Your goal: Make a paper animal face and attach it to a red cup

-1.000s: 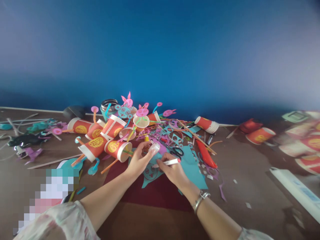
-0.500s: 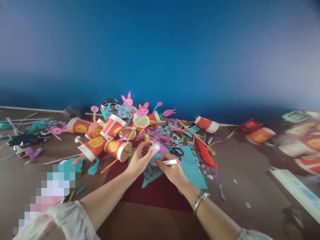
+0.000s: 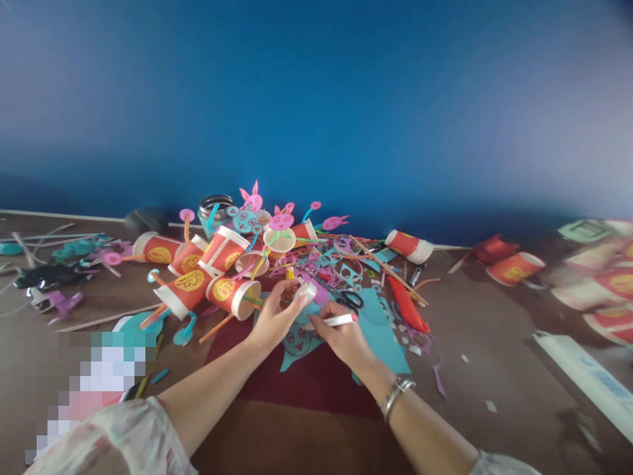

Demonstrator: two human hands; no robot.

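Person at brown table (image 3: 459,409), both forearms reaching in from the near side. Right hand (image 3: 346,340) pinches a white marker (image 3: 340,321) with a red end, thumb and fingers closed near its tip. The tip points left, at the edge of a drawn face on a blue paper cut-out (image 3: 297,346); from here I cannot tell whether it touches. Left hand (image 3: 274,316) is curled, thumb against a small whitish object (image 3: 306,290), just above the far part of the blue paper.

Cut-out lies mid-table, overlapping a maroon sheet (image 3: 306,389). Larger blue sheet (image 3: 383,333) just right of the right hand; black-handled scissors (image 3: 351,300) at its far left part.

Left of the hands: red paper cups (image 3: 190,287), tipped every way, several with bent straws. Pink rabbit-like cut-out (image 3: 281,221) stands among the cups, farther off. Beyond the hands, tangled paper scraps (image 3: 346,267). Far right of these, stacked cups (image 3: 409,246) on their side. Long white box (image 3: 588,376) at the near right. Silver bracelet (image 3: 395,399) on the right wrist.
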